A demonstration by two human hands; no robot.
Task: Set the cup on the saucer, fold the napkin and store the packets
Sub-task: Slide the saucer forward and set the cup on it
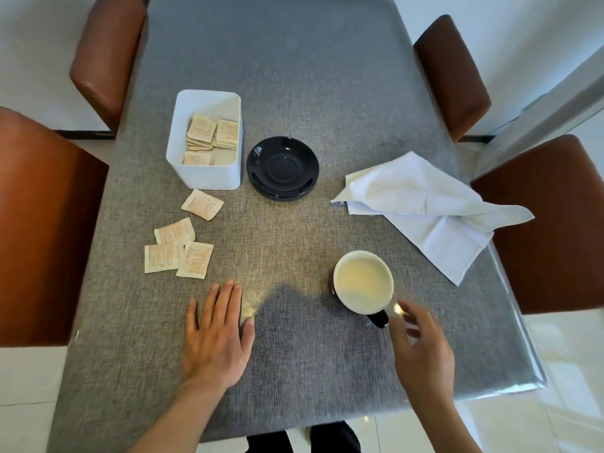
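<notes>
A black cup (362, 282) with a cream inside stands on the grey table, its dark handle turned toward me. My right hand (421, 344) hovers just behind the handle, fingers loosely curled and reaching at it, holding nothing. My left hand (215, 335) lies flat on the cloth with straight fingers. The black saucer (282, 167) sits bare at mid-table. A white napkin (425, 210) lies crumpled and unfolded at the right. Several loose packets (178, 253) lie on the left, one more packet (202, 204) nearer the white box (204, 178), which holds several others.
The grey table (310, 76) is ringed by brown chairs: two on the left (42, 230) (104, 60) and two on the right (549, 223) (454, 76). The napkin hangs close to the right table edge.
</notes>
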